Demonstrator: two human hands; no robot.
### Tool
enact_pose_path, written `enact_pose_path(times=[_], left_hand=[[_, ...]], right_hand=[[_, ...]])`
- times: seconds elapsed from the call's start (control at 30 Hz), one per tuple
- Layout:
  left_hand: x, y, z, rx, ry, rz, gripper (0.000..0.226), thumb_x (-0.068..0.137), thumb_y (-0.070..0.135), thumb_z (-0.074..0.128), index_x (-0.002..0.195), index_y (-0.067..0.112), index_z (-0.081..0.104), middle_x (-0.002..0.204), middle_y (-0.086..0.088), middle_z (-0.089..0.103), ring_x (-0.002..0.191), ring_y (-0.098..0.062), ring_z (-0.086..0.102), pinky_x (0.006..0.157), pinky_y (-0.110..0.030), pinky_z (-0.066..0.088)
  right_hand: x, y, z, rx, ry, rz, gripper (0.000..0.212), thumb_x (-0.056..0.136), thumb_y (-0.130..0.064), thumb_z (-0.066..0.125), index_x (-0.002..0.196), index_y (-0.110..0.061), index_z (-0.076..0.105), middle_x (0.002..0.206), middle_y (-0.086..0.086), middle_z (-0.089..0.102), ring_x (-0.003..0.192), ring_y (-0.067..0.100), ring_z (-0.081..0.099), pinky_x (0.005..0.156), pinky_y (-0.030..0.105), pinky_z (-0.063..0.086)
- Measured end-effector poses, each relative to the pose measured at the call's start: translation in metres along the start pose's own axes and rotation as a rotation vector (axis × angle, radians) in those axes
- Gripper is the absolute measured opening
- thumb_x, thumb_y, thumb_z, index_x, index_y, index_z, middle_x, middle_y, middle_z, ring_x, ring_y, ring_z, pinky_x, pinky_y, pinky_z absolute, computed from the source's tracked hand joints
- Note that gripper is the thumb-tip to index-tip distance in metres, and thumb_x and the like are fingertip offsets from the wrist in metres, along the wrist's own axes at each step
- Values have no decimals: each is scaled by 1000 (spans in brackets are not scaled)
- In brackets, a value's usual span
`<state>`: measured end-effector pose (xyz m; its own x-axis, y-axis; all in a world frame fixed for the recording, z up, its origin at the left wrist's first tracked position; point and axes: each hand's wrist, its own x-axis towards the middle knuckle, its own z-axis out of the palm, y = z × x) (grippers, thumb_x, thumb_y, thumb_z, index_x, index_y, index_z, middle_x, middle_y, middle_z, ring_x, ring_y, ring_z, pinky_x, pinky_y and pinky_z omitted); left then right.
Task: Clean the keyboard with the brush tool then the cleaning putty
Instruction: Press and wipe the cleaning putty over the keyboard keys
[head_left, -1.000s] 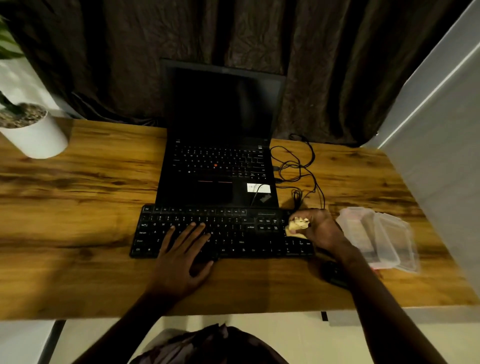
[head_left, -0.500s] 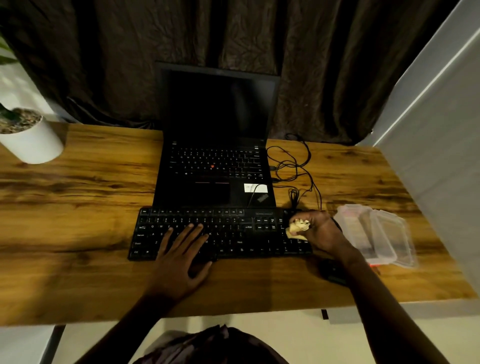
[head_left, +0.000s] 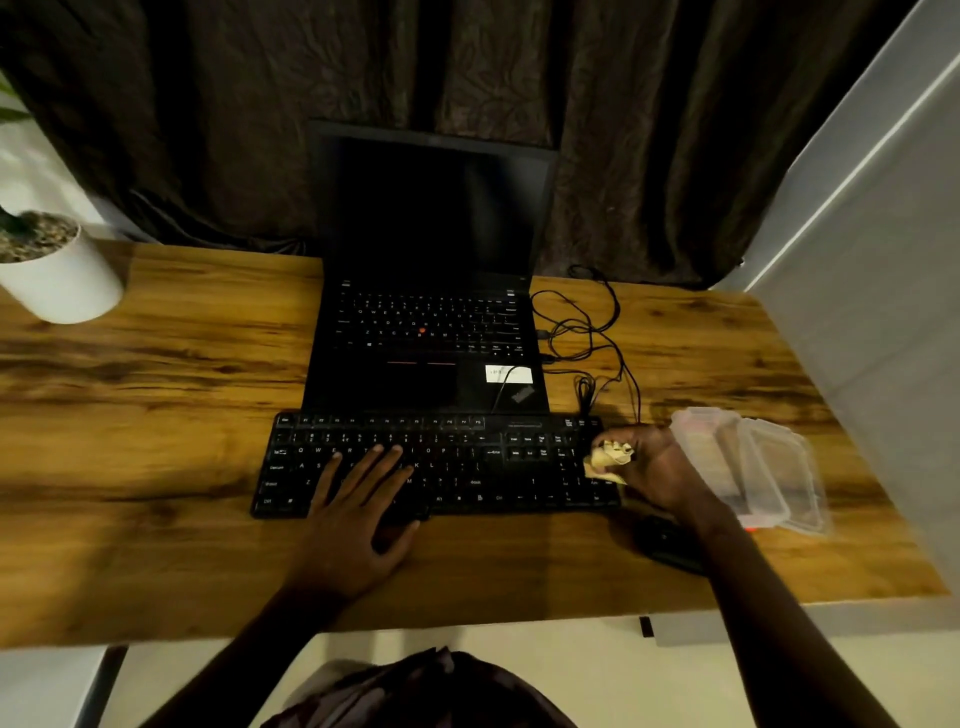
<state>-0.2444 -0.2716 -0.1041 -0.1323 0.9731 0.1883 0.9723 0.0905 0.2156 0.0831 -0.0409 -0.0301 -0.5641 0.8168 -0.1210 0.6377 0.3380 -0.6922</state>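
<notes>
Little has moved since a second ago: right hand (head_left: 660, 467) stays at the right end of the keyboard (head_left: 493, 467), fingers curled around the pale cleaning putty (head_left: 608, 457), apparently pressing it onto the keys. Left hand (head_left: 353, 525) lies flat on the left-centre keys, fingers straight and spread. Keyboard sits on the desk (head_left: 156, 415), just near of the laptop (head_left: 431, 332). Clear container (head_left: 753, 467) lies just right of the right hand.
</notes>
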Motion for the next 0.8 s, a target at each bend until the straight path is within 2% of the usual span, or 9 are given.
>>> enact_pose_path(times=[0.1, 0.23, 0.4, 0.5, 0.6, 0.7, 0.8], left_hand=[[0, 0, 0, -2, 2, -5, 72, 93, 69, 36, 152, 28, 37, 164, 5, 23, 154, -13, 11, 125, -51, 3], [0, 1, -1, -9, 13, -3, 71, 93, 68, 38, 151, 27, 39, 163, 4, 26, 153, -13, 14, 124, -51, 4], [0, 1, -2, -8, 26, 5, 71, 93, 67, 39, 151, 27, 40, 163, 3, 28, 153, -13, 15, 123, -52, 8], [-1, 2, -4, -11, 32, 7, 70, 94, 66, 38, 151, 26, 40, 163, 2, 28, 153, -14, 16, 123, -54, 11], [-1, 3, -3, -16, 45, 6, 70, 94, 66, 38, 150, 25, 41, 163, 2, 29, 153, -14, 17, 123, -54, 11], [-1, 3, -3, -16, 40, 9, 69, 94, 66, 38, 150, 25, 41, 163, 2, 28, 153, -15, 17, 123, -53, 10], [-1, 2, -3, -24, 34, 8, 70, 94, 66, 38, 150, 26, 40, 163, 3, 28, 153, -14, 17, 124, -53, 8]], right_hand=[[-2, -6, 4, -1, 41, -42, 48, 78, 1, 83, 92, -44, 77, 96, -7, 78, 93, 10, 74, 85, 42, 61], [-6, -24, 31, 23, -50, -57, 26, 86, -8, 77, 100, -30, 76, 101, -9, 76, 102, 5, 70, 90, 37, 58], [-4, -17, 15, -33, -53, -35, 36, 84, -9, 80, 96, -42, 74, 99, -11, 76, 99, 4, 70, 89, 40, 59], [-8, -4, 2, -60, 4, -31, 35, 82, -7, 82, 94, -39, 76, 96, -9, 77, 92, 11, 73, 80, 47, 62], [-11, -11, 9, -43, 36, -52, 36, 80, -3, 82, 96, -36, 76, 95, -10, 78, 92, 6, 73, 84, 41, 61], [-15, -30, 26, 2, -17, -37, 29, 84, -1, 76, 99, -26, 77, 97, -7, 77, 96, 2, 70, 84, 25, 58], [-16, -24, 28, -4, -70, -36, 27, 86, -3, 74, 99, -26, 77, 99, -7, 77, 97, 4, 70, 85, 24, 57]])
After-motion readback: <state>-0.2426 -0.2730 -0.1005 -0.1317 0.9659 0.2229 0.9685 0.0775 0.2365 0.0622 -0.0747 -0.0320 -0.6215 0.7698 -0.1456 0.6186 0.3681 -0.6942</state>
